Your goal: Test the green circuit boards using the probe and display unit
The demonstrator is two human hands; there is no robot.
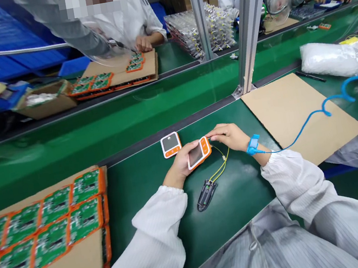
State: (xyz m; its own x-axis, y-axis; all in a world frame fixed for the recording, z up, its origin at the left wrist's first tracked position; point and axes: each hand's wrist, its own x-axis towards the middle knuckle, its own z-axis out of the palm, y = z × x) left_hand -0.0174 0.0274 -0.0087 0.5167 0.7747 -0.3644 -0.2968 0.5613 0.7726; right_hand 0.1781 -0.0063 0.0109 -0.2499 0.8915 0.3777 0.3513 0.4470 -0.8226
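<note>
1. Head view, centre of the frame: the left hand (181,164) is curled around a white-and-orange device (198,153). It cups the device from below and holds it tilted above the green mat (181,229).
2. The right hand (229,137) sits just right of it. Its fingers are drawn together and pinch the orange end of the device.
3. Yellow wires (220,167) run down from under that hand to a black part (207,194) lying on the mat, below the device.
4. A second device (171,145) lies flat on the mat, just left of the held one and apart from both hands.
5. The right wrist wears a blue wrist strap (252,144). Its coiled cord (302,130) trails across a cardboard sheet (294,105) at centre right.
6. Lower left: green circuit boards (43,225) in orange frames lie in rows on cardboard.
7. Upper half: a green conveyor belt (95,125) crosses the frame, with an aluminium post (249,21) standing beside it. Another person's hand (143,44) rests by more boards at upper centre.
</note>
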